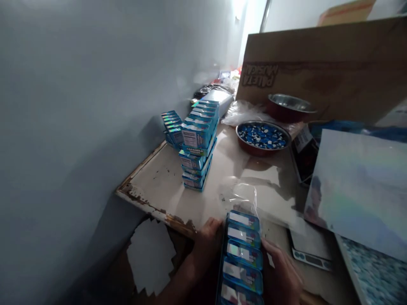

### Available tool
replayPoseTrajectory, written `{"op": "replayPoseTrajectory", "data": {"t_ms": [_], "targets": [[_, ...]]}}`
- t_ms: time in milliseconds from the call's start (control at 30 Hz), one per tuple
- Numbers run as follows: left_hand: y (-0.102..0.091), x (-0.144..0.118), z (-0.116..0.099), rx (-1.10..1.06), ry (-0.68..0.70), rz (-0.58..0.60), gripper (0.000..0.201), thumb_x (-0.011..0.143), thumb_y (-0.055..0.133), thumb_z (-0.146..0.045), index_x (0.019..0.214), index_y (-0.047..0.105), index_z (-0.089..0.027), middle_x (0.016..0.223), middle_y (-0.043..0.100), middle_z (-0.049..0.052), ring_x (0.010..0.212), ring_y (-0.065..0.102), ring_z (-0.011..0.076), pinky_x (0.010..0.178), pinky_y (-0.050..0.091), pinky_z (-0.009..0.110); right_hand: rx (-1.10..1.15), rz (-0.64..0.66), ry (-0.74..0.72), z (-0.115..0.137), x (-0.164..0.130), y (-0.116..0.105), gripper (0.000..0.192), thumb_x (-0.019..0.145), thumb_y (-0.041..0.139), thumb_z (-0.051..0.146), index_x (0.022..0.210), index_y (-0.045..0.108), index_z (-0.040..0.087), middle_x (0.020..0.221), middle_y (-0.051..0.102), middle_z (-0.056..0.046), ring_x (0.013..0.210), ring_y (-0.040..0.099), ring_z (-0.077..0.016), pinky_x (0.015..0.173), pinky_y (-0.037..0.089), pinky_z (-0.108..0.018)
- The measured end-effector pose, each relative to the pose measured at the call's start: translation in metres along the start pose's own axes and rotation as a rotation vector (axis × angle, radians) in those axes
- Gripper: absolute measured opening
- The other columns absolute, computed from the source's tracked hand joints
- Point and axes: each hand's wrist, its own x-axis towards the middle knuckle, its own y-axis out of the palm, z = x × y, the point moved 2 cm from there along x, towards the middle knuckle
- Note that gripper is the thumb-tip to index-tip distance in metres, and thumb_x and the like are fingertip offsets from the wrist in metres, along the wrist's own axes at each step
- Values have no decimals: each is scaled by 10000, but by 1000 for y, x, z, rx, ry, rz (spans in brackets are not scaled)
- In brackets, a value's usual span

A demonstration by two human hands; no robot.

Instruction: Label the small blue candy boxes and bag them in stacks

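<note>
In front of me, a display box of blue candy packs (243, 252) stands in a long row, its far end inside a clear plastic bag (246, 192). My left hand (208, 235) is closed against the box's left side near the table edge. Along the right side my right hand (282, 269) grips the same box, its fingers partly hidden by it. Further back on the table rises a stack of similar blue boxes (195, 156), the lower ones labelled caramelo macizo. A smaller bundle of blue packs (172, 127) leans on its left.
A bowl of blue and white wrapped candies (263, 135) sits at the back, with a metal bowl (289, 106) behind it. A large cardboard box (318, 72) blocks the rear. To the right are a small scale (311, 259) and a glossy sheet (359, 190). A wall runs along the left.
</note>
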Motion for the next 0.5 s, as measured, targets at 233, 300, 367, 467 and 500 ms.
{"op": "replayPoseTrajectory", "data": {"t_ms": [233, 300, 367, 467, 500], "targets": [[-14, -45, -3, -121, 73, -64, 298, 1030, 471, -269, 812, 660, -194, 758, 645, 31, 714, 604, 132, 684, 447, 235, -23, 7, -234, 18, -25, -25, 174, 993, 585, 313, 1093, 691, 220, 882, 766, -35, 763, 745, -166, 694, 567, -237], [-18, -54, -5, -180, 88, -28, 295, 1034, 470, -266, 822, 661, -190, 769, 645, 36, 726, 606, 132, 701, 455, 233, 9, 18, -236, 27, -27, -31, 199, 1005, 569, 336, 1100, 690, 209, 871, 761, -42, 774, 740, -168, 707, 566, -240], [-21, -60, -8, -227, 137, 4, 291, 1034, 467, -259, 838, 669, -184, 782, 643, 44, 735, 614, 131, 706, 463, 228, 89, 10, -228, 34, -29, -35, 189, 1002, 574, 325, 1094, 682, 200, 895, 756, -60, 811, 733, -177, 743, 569, -257], [-22, -71, -11, -225, 232, 41, 284, 1027, 469, -247, 862, 690, -183, 760, 632, 50, 695, 612, 127, 660, 462, 216, 191, -12, -179, 38, -40, -43, 143, 992, 583, 295, 1025, 683, 197, 903, 744, -80, 812, 722, -191, 749, 573, -286], [-22, -76, -11, -213, 266, 56, 293, 1025, 464, -254, 857, 693, -186, 741, 625, 50, 668, 604, 126, 634, 459, 213, 191, -14, -154, 38, -47, -46, 151, 993, 578, 307, 994, 691, 206, 888, 744, -76, 797, 723, -194, 740, 577, -291]]}}
